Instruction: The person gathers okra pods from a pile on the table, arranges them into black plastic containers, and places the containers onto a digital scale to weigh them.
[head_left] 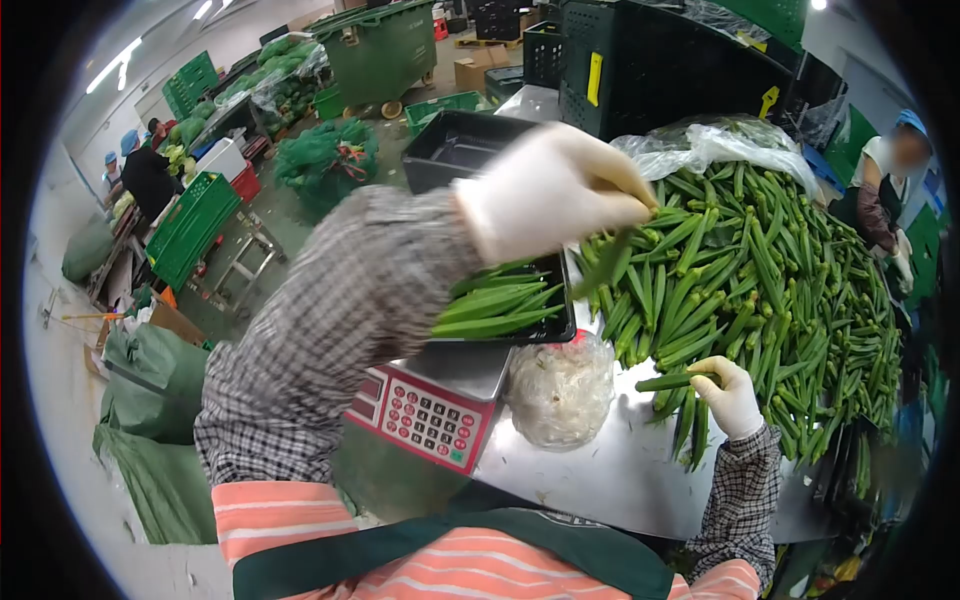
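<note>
Pinching a slender green okra pod (604, 266), the white-gloved left hand (560, 190) hangs near a black plastic tray (563, 328). The white-gloved right hand (731, 398), well apart, grips another green pod (664, 382), heaped green okra (760, 280) just beyond.

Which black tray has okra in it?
The near tray, just beyond the keypad: okra lies inside. In the far tray, none shows.
</note>
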